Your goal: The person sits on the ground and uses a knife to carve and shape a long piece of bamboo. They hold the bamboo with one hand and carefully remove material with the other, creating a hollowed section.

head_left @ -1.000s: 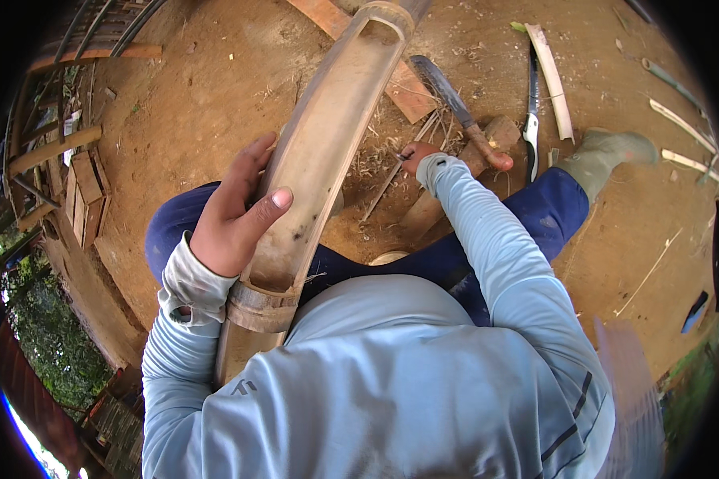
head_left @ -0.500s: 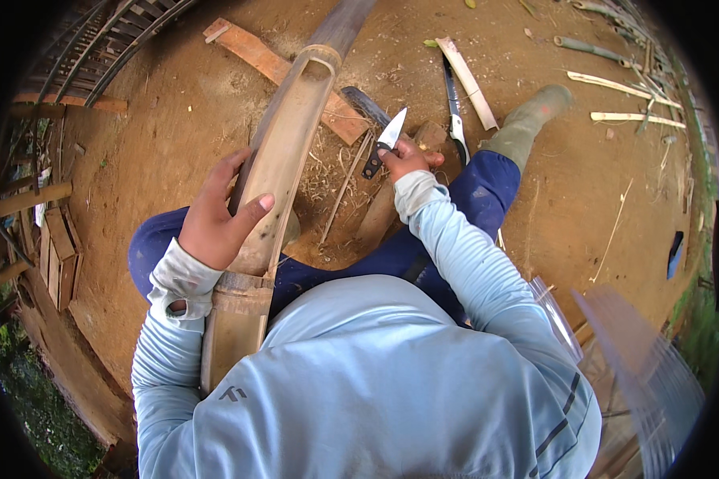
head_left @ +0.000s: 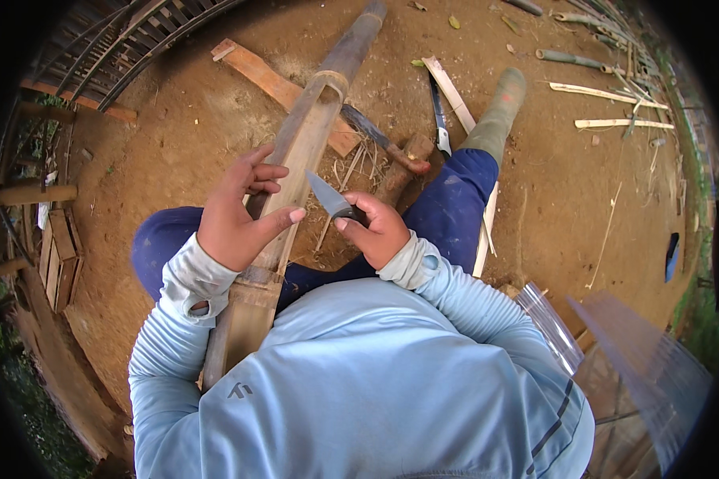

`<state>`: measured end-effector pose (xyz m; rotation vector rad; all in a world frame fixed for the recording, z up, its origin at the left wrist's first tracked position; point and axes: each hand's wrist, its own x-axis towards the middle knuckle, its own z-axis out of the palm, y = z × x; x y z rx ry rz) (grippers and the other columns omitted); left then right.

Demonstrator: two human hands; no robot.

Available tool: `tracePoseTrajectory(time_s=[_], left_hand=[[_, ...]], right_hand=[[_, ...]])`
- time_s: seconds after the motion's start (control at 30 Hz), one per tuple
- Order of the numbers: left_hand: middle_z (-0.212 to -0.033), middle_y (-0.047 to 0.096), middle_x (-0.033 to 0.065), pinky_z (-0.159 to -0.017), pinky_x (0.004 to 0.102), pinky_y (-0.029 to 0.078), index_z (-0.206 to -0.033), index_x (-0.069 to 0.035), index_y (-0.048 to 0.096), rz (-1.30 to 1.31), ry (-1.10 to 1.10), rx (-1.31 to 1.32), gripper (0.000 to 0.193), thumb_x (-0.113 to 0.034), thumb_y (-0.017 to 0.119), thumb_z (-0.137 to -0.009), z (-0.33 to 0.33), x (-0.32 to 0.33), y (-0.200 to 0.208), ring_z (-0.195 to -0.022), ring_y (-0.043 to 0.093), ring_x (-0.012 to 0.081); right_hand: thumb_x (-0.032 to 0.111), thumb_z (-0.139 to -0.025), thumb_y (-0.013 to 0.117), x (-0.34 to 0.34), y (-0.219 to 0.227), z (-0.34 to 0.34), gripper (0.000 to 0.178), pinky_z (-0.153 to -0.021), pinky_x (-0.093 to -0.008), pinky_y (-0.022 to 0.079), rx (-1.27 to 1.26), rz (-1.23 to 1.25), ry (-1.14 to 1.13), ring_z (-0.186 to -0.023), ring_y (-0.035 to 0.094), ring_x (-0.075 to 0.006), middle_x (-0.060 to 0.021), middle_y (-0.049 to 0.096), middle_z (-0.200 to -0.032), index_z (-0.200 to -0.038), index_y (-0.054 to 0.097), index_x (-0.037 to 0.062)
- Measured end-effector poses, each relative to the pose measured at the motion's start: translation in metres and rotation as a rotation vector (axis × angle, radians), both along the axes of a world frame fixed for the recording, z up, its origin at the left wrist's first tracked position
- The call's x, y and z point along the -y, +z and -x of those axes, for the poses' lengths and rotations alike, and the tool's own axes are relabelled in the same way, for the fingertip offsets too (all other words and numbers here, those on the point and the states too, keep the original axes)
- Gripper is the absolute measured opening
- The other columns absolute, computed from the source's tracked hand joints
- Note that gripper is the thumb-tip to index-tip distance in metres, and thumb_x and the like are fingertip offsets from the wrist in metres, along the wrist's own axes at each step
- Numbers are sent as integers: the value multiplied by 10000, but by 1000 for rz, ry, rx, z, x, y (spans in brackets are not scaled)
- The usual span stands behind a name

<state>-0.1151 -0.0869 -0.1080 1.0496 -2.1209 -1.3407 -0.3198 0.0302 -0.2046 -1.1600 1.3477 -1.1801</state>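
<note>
A long bamboo pole (head_left: 295, 172) with one side cut open slants from my lap up and away between my legs. My left hand (head_left: 236, 209) is over the pole with fingers apart and thumb stretched out; whether it touches the bamboo I cannot tell. In my right hand (head_left: 383, 227) is a small knife (head_left: 327, 195) with a dark handle. Its blade points up and left, close to the pole's right edge. Beyond the right hand, a machete (head_left: 367, 128) with a wooden handle rests by a short log (head_left: 407, 172).
An orange-brown plank (head_left: 268, 80) lies across the dirt under the pole. Farther right are a folding saw (head_left: 440, 120) and a pale bamboo strip (head_left: 453, 96). Bamboo poles (head_left: 571, 58) are at the far right, a slatted bamboo structure (head_left: 148, 40) at the far left, clear corrugated sheeting (head_left: 639, 359) at lower right.
My right hand has brought the knife left and nearer, toward the pole. My left hand has shifted right, its fingers loosened from the pole's side. My right leg has swung slightly left.
</note>
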Motion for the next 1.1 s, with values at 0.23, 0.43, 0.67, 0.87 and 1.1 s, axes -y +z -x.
tracePoseTrajectory(time_s=[0.23, 0.43, 0.67, 0.87, 1.1], left_hand=[[-955, 683, 64, -785, 251, 492, -1422, 8, 395, -392, -2, -175, 747, -24, 776, -780, 5, 3, 0, -872, 620, 116], [-829, 700, 56, -757, 234, 486, -1420, 32, 391, -395, 72, -101, 757, 0, 785, -775, -6, 11, -3, -815, 649, 105], [-809, 706, 78, -772, 224, 494, -1442, 34, 358, -323, 157, -108, 793, 12, 787, -775, -12, 14, -9, -804, 666, 116], [-809, 710, 64, -714, 198, 485, -1410, 34, 385, -350, 195, -158, 718, 19, 765, -801, -16, 17, -15, -756, 644, 81], [-1097, 656, 133, -872, 274, 507, -1433, 20, 364, -327, 250, -210, 682, 10, 717, -849, -25, 25, -35, -1018, 625, 163]], right_hand=[[100, -868, 706, 21, 42, -18, 416, -857, -322, 495, 94, 48, 12, -938, 657, -179, -111, 684, -993, -1215, 491, 24], [81, -851, 720, 22, 43, -41, 456, -812, -328, 514, 66, 127, 23, -901, 693, -230, -151, 686, -928, -1236, 477, 43], [76, -850, 719, 28, 45, -36, 487, -850, -333, 509, 1, -27, 101, -946, 677, -226, -152, 675, -966, -1282, 494, 52], [77, -866, 701, 26, 29, -19, 518, -893, -328, 499, -66, -66, 185, -1017, 647, -215, -157, 642, -1076, -1334, 481, 54], [18, -918, 615, -3, -29, 13, 483, -875, -323, 492, 268, -294, 16, -979, 597, -147, -91, 606, -1115, -1364, 430, 27]])
